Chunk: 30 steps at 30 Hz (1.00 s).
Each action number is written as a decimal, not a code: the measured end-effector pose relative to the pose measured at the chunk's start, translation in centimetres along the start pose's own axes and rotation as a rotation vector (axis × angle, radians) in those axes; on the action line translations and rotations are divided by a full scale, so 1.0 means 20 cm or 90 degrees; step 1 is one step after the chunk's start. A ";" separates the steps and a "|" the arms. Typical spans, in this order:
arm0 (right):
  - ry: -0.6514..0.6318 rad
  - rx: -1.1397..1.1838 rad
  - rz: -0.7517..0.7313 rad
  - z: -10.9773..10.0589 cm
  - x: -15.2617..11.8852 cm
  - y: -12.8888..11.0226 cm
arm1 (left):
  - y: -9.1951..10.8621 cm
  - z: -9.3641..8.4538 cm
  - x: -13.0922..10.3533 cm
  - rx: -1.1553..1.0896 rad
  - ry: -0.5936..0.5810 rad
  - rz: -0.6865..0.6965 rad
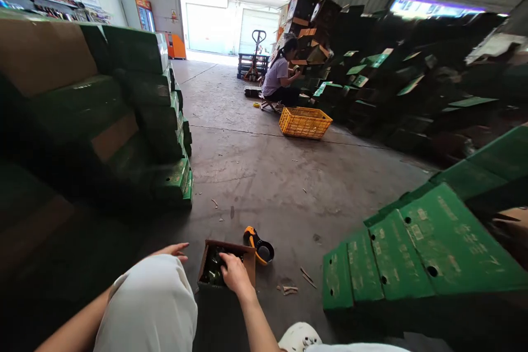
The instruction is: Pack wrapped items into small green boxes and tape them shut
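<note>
An open cardboard box [248, 265] stands on the floor in front of my knees, with dark, shiny items [213, 267] inside that I cannot make out more exactly. My right hand [236, 274] reaches over its right side; the fingers are apart and rest on or just above those contents. Left of the box, beside my pale-trousered knee, my left hand [178, 251] has its fingers stretched out and holds nothing; part of it is hidden behind the knee. An orange and black tape dispenser [259, 246] lies just behind the box's right corner.
Green cartons are stacked at the left [136, 49], and more green cartons [424, 242] stand at the right. Farther off, a person [277, 77] sits on a low stool by a yellow crate [306, 122]. A pallet jack [256, 55] stands near the doorway. Dark boxes pile up behind.
</note>
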State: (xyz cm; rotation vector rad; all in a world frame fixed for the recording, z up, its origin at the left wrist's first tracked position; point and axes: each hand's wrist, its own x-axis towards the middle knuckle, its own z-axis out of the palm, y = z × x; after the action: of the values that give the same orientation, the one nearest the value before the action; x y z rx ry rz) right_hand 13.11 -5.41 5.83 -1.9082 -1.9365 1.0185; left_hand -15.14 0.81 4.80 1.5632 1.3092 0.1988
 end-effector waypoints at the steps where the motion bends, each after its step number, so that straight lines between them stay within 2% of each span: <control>1: -0.017 -0.026 0.009 0.02 0.03 -0.01 | -0.05 0.09 0.07 -0.018 -0.003 -0.007; 3: -0.054 -0.100 0.042 0.05 0.08 0.00 | -0.11 0.25 0.17 -0.058 0.006 -0.001; 5: -0.097 -0.171 0.077 0.06 0.12 0.00 | -0.11 0.34 0.23 -0.099 0.045 0.043; 7: -0.129 -0.201 0.097 0.05 0.15 0.02 | -0.08 0.38 0.26 -0.103 0.145 0.103; 9: -0.135 -0.201 0.094 0.06 0.16 0.04 | -0.04 0.38 0.27 -0.039 0.271 0.171; 10: -0.130 -0.199 0.087 0.06 0.15 0.05 | -0.01 0.38 0.26 0.015 0.312 0.214; 11: -0.119 -0.194 0.077 0.08 0.14 0.06 | 0.01 0.38 0.25 0.078 0.318 0.270; 13: -0.084 -0.163 0.053 0.11 0.11 0.07 | 0.06 0.38 0.24 0.213 0.240 0.386; 15: -0.028 -0.115 0.050 0.14 0.07 0.09 | 0.10 0.41 0.22 0.328 0.148 0.444; 18: 0.079 -0.088 0.113 0.15 0.00 0.12 | 0.14 0.46 0.22 0.440 0.097 0.400; 20: 0.117 -0.126 0.173 0.14 -0.02 0.15 | 0.17 0.48 0.22 0.484 0.066 0.364; 24: 0.086 -0.220 0.241 0.12 0.00 0.15 | 0.20 0.45 0.22 0.528 0.020 0.360; 30: 0.065 -0.271 0.245 0.08 0.08 0.09 | 0.19 0.44 0.24 0.562 -0.006 0.380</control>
State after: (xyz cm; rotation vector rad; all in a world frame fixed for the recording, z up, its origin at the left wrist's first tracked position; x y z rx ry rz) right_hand 13.33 -4.43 3.17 -2.5846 -1.8826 0.6010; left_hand -4.93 0.04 1.63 2.6854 0.9095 -0.0385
